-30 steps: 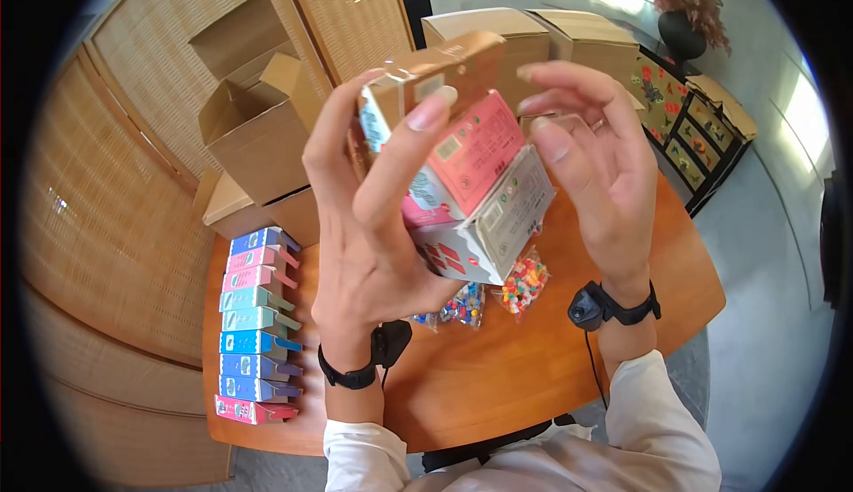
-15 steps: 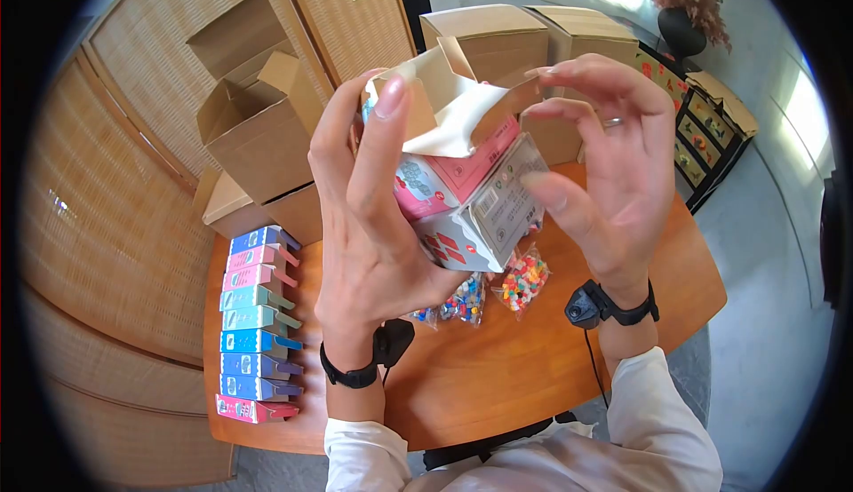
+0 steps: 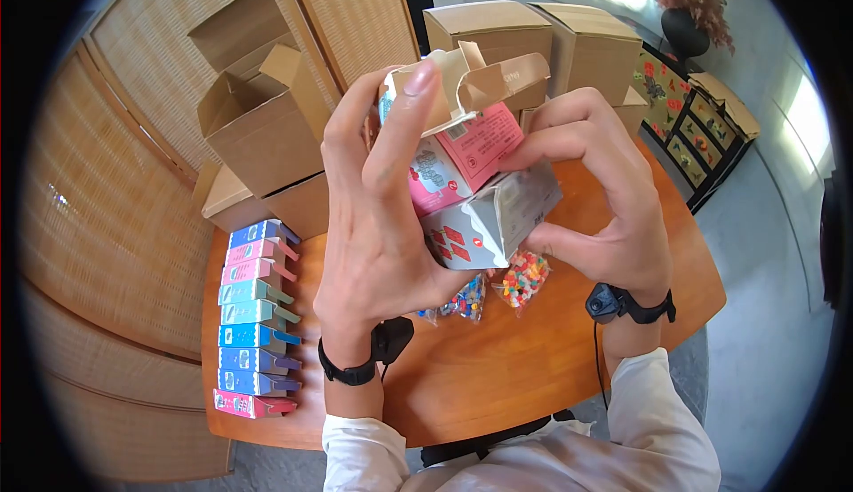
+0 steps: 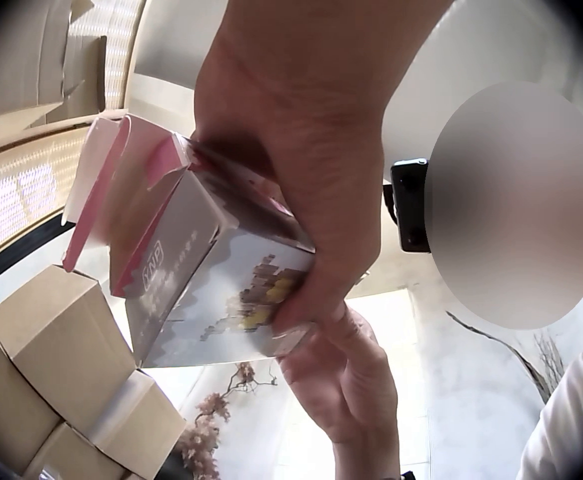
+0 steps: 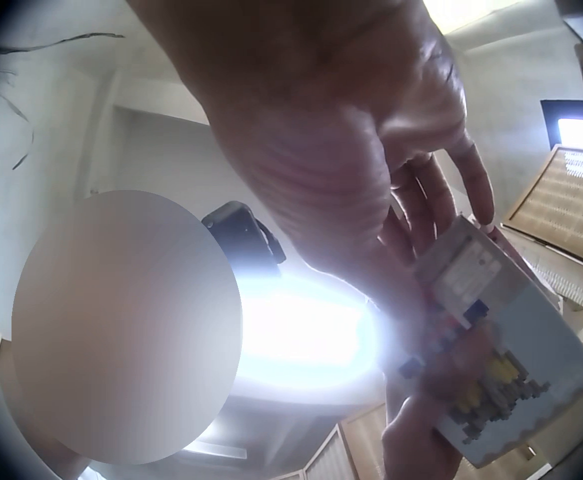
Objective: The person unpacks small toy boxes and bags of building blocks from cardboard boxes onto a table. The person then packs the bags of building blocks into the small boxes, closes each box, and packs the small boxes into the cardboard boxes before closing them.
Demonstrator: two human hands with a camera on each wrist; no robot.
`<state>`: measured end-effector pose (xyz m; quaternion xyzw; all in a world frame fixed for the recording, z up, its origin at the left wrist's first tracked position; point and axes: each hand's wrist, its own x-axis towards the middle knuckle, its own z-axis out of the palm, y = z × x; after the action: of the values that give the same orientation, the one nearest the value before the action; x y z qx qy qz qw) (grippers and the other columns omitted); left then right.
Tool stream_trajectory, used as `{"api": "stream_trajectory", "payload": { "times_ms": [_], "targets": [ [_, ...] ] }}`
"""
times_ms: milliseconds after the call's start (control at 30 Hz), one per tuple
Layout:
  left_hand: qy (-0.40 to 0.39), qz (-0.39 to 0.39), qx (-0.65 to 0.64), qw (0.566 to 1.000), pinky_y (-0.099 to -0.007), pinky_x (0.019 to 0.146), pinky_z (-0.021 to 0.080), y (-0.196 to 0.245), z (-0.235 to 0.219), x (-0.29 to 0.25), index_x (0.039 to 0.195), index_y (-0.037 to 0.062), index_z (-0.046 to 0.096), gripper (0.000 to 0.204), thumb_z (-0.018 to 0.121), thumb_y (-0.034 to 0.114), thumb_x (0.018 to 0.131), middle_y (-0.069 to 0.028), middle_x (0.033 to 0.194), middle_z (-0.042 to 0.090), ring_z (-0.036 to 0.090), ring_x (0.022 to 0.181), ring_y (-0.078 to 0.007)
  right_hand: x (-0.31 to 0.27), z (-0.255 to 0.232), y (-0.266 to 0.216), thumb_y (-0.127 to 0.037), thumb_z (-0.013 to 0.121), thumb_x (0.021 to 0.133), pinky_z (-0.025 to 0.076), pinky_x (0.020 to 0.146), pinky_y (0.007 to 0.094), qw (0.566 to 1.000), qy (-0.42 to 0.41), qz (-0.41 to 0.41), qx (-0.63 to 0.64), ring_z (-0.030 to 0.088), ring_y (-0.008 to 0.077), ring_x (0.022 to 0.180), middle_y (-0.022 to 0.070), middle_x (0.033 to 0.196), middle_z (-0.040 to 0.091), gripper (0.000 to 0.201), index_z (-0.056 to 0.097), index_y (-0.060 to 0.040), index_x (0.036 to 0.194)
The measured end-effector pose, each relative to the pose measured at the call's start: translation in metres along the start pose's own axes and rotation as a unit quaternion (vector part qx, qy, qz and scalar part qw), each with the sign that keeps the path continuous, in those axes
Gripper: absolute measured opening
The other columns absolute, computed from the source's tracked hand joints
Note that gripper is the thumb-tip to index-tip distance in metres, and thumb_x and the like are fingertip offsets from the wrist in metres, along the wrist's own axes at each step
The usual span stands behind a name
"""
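Observation:
Above the table, my left hand [image 3: 369,243] grips a stack of small printed cartons, fingers across the top and thumb beneath. Uppermost is a carton with its end open and a tan flap [image 3: 502,83] sticking out. Below it lies a pink carton [image 3: 484,147], then a grey carton [image 3: 458,236] with red shapes on its end. My right hand [image 3: 617,199] holds the grey carton at its right side, fingertips near the seam with the pink one and thumb at the lower edge. The left wrist view shows a carton's pictured face [image 4: 217,305] under the left thumb.
Below the cartons, clear bags of multicoloured pieces [image 3: 522,281] and blue pieces [image 3: 466,303] lie on the wooden table [image 3: 498,376]. A row of coloured cartons [image 3: 253,314] with flaps out lines the left side. Large cardboard boxes [image 3: 267,137] stand behind, left and right [image 3: 489,26].
The top carton's closed end has been opened and its flap now sticks out. My right hand has come off that flap and moved down to the grey carton. My left hand keeps its grip.

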<state>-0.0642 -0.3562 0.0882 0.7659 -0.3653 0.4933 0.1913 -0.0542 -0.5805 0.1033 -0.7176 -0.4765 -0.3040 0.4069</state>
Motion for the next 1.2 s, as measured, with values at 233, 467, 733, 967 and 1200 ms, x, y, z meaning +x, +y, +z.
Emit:
{"api": "stream_trajectory", "payload": {
  "times_ms": [233, 467, 733, 967, 1200],
  "targets": [
    [0.032, -0.031, -0.084, 0.995, -0.0466, 0.109, 0.050, -0.008, 0.004, -0.005, 0.161, 0.0012, 0.009, 0.138, 0.099, 0.034, 0.063, -0.0241, 0.156, 0.032, 0.051, 0.137, -0.0364, -0.003, 0.014, 0.006, -0.012, 0.091, 0.070, 0.052, 0.089, 0.0432, 0.990, 0.095, -0.064, 0.087, 0.061, 0.0280, 0.100, 0.0100, 0.108, 0.061, 0.037, 0.063, -0.0111, 0.092],
    [0.065, -0.065, -0.003, 0.996, -0.0474, 0.109, 0.050, -0.009, -0.009, -0.005, 0.161, -0.0019, 0.012, 0.141, 0.099, 0.034, 0.056, -0.0223, 0.147, 0.045, 0.054, 0.135, -0.0347, 0.002, 0.007, 0.004, -0.044, 0.078, 0.089, 0.054, 0.083, 0.0477, 0.979, 0.077, -0.167, 0.090, 0.064, 0.0321, 0.089, 0.0140, 0.091, 0.068, 0.044, 0.056, -0.0084, 0.073],
    [0.090, 0.045, 0.132, 0.986, -0.0498, 0.105, 0.051, -0.006, -0.007, 0.002, 0.156, 0.0038, 0.024, 0.119, 0.097, 0.030, 0.066, -0.0257, 0.146, 0.043, 0.049, 0.134, -0.0401, -0.003, 0.012, -0.019, 0.007, 0.080, 0.071, 0.048, 0.070, 0.0324, 0.996, 0.058, 0.060, -0.034, 0.060, 0.0203, 0.080, 0.0080, 0.092, 0.059, 0.028, 0.079, -0.0002, 0.098],
    [0.022, 0.046, 0.130, 0.990, -0.0503, 0.105, 0.048, -0.003, -0.003, -0.001, 0.157, 0.0093, 0.024, 0.120, 0.098, 0.028, 0.065, -0.0267, 0.148, 0.041, 0.046, 0.134, -0.0431, -0.004, 0.005, -0.002, 0.004, 0.082, 0.068, 0.047, 0.071, 0.0312, 0.996, 0.005, 0.021, -0.087, 0.059, 0.0203, 0.087, 0.0068, 0.097, 0.057, 0.030, 0.080, -0.0041, 0.097],
    [0.031, 0.023, 0.085, 0.996, -0.0500, 0.110, 0.045, -0.002, -0.001, 0.001, 0.158, 0.0015, 0.017, 0.130, 0.099, 0.035, 0.063, -0.0261, 0.158, 0.032, 0.045, 0.138, -0.0402, 0.001, 0.003, 0.003, -0.001, 0.077, 0.077, 0.049, 0.078, 0.0330, 0.989, 0.061, -0.063, -0.116, 0.062, 0.0242, 0.093, 0.0105, 0.103, 0.059, 0.012, 0.072, -0.0016, 0.087]
  ]
}}
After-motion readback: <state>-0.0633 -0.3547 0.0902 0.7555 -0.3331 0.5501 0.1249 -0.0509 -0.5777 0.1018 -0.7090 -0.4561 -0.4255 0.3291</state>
